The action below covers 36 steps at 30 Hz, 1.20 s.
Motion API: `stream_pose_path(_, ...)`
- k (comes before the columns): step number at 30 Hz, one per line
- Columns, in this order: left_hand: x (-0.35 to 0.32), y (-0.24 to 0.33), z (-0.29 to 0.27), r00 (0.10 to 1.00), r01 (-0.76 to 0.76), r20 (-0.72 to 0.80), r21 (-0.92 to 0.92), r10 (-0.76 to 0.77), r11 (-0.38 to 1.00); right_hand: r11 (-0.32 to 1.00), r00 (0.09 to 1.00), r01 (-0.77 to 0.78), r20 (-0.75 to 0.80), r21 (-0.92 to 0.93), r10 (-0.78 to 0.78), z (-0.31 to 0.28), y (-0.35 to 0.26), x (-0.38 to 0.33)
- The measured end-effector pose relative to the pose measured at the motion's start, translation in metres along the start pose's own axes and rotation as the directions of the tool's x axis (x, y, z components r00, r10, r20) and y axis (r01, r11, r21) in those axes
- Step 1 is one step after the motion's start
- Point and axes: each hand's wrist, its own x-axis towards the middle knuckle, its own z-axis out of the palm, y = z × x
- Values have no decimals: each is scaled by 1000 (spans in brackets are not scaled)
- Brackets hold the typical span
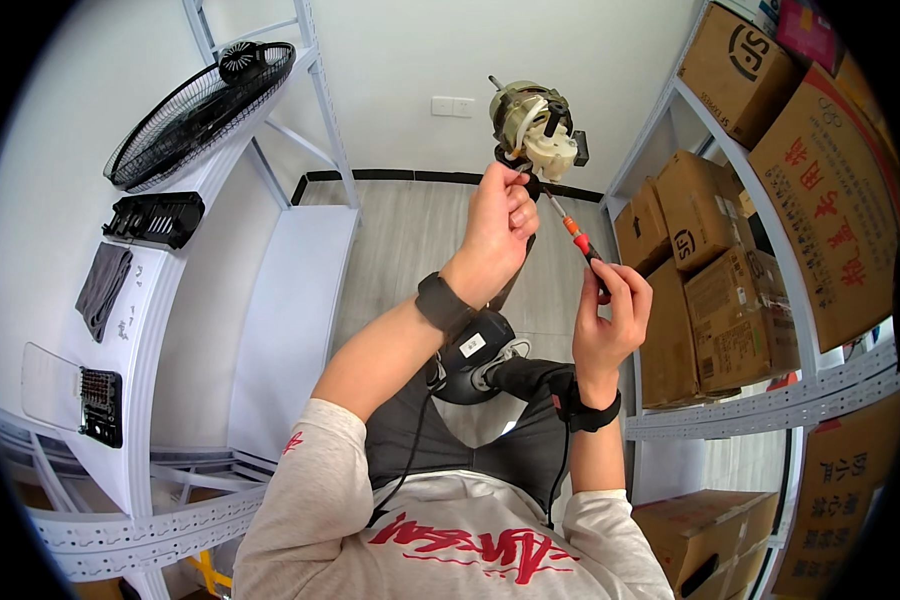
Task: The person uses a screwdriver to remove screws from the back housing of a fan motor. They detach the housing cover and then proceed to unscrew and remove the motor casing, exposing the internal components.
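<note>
An exposed fan motor (518, 108) with a white plastic gearbox (551, 156) stands on top of a dark pole in front of me. My left hand (503, 215) is closed at the neck just below the motor, and its fingertips are partly hidden there. Between the thumb and fingers of my right hand (615, 310) is a screwdriver (575, 232) with a red, orange and black handle. Its shaft slants up and left to the underside of the motor's neck; I cannot tell whether the tip sits in a screw. The fan base (480, 345) is between my feet.
On the left shelf (185, 300) lie a black fan grille (200, 120), a black plastic housing (155, 220), a grey cloth (103, 288), several small screws (127, 322) and a bit set case (101, 408). Cardboard boxes (740, 315) fill the right rack.
</note>
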Motion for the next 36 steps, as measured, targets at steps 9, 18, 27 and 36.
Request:
stream_pose_path(9,-1,9,-38,986,163,43,-14,-162,987,1000,1000,1,-3,27,-1,0,-5,2)
stream_pose_path(18,-4,20,-30,978,207,-74,310,-193,928,996,998,-54,-12,67,55,-10,-9,12)
stream_pose_path(27,4,20,-9,663,-615,466,786,585,71,881,938,-331,15,338,347,-32,2,74)
stream_pose_path(36,13,39,21,594,-599,644,754,482,-268,828,969,-219,13,516,249,-10,9,141)
